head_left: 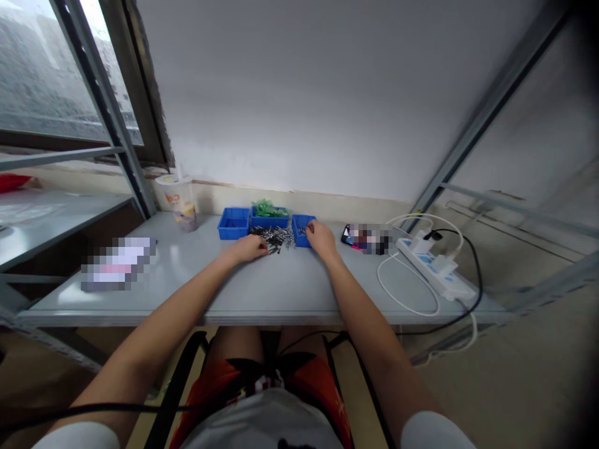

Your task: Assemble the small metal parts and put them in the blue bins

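Our left hand point(250, 248) on the metal parts pile point(276, 237), our right hand point(318, 237) just beside it, at a blue bin point(302, 229)

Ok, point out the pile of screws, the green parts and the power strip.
pile of screws point(276, 236), head view, middle of the heap
green parts point(268, 207), head view, top of the bunch
power strip point(435, 269), head view, its white body

Pile of small metal parts point(275, 236): dull grey steel look, a few glints, under the bare left hand point(250, 247) and near the bare right hand point(319, 237). Three blue bins point(233, 224): smooth moulded plastic, slight sheen. Green pieces point(268, 208) in far middle bin: glossy plastic. Tabletop point(262, 287): smooth grey, satin, soft reflections. Drink cup point(180, 201) far left: translucent plastic. Power strip point(435, 268) right: glossy white plastic; cables point(407, 299) smooth, rubbery. Shelf frame point(105, 106): painted metal. Wall point(304, 93): matt, plastered.
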The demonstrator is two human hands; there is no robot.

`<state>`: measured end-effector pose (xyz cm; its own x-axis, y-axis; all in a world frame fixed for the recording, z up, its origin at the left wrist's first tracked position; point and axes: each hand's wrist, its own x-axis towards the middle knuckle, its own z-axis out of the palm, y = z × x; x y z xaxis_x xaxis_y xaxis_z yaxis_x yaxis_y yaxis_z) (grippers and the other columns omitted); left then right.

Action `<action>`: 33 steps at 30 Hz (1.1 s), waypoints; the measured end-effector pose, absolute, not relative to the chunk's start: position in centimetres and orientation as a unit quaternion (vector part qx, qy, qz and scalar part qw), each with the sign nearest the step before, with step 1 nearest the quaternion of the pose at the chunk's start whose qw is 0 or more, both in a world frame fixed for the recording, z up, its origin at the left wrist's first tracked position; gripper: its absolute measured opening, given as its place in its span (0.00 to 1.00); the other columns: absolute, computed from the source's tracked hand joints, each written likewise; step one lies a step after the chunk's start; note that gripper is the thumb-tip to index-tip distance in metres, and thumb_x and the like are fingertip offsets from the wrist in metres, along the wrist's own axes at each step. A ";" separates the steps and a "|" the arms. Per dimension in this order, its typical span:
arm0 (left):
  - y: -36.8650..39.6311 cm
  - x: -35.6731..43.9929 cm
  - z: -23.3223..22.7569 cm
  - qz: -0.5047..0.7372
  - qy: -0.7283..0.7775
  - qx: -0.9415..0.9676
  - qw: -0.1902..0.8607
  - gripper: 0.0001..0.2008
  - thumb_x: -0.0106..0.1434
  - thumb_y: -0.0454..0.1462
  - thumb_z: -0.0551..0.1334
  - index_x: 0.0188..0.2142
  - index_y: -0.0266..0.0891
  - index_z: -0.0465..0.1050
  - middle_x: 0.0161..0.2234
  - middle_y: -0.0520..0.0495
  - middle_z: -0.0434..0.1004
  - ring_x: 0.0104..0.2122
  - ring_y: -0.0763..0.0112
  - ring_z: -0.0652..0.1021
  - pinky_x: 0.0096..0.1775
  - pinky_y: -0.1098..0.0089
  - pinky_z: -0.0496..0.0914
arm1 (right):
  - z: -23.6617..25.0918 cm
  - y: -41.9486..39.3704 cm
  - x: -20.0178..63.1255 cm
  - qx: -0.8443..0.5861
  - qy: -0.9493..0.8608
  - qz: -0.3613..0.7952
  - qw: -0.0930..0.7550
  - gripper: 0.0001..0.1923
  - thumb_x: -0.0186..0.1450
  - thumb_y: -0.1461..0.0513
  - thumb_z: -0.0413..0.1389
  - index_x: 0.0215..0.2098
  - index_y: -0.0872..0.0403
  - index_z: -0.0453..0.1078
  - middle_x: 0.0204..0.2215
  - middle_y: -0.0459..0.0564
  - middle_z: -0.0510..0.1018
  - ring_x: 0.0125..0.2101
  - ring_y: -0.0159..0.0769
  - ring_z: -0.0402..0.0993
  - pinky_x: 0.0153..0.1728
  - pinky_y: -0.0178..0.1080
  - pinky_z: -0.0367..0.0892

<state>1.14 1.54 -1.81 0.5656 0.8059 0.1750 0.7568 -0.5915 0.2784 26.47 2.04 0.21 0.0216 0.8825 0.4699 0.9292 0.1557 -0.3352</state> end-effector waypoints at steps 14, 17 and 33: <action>1.7 2.1 -3.2 0.165 0.454 0.875 0.025 0.09 0.59 0.35 0.57 0.34 0.39 0.77 0.35 0.43 0.79 0.36 0.63 0.77 0.38 0.69 0.68 | -0.7 1.0 23.0 -0.434 -0.845 0.105 0.294 0.10 0.65 0.61 0.51 0.40 0.55 0.72 0.25 0.45 0.75 0.26 0.30 0.67 0.31 0.31 0.57; 1.4 2.1 -2.7 0.176 0.446 0.877 0.036 0.08 0.58 0.34 0.58 0.33 0.38 0.76 0.35 0.43 0.78 0.35 0.64 0.76 0.38 0.69 0.68 | -0.8 0.9 22.8 -0.429 -0.852 0.113 0.278 0.10 0.64 0.62 0.51 0.40 0.55 0.73 0.24 0.44 0.74 0.26 0.29 0.67 0.30 0.31 0.56; 0.9 1.9 -0.9 0.294 0.387 0.872 0.066 0.05 0.60 0.34 0.56 0.31 0.36 0.70 0.30 0.48 0.71 0.29 0.71 0.70 0.33 0.71 0.62 | -0.3 0.4 22.5 -0.400 -0.861 0.134 0.286 0.11 0.66 0.59 0.51 0.41 0.56 0.72 0.25 0.45 0.73 0.26 0.29 0.65 0.30 0.30 0.55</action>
<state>1.91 0.94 -0.87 0.5278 0.7133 0.4611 0.6359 -0.6918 0.3423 22.50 0.39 -0.34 -0.5174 0.7645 0.3846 0.6114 0.6447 -0.4589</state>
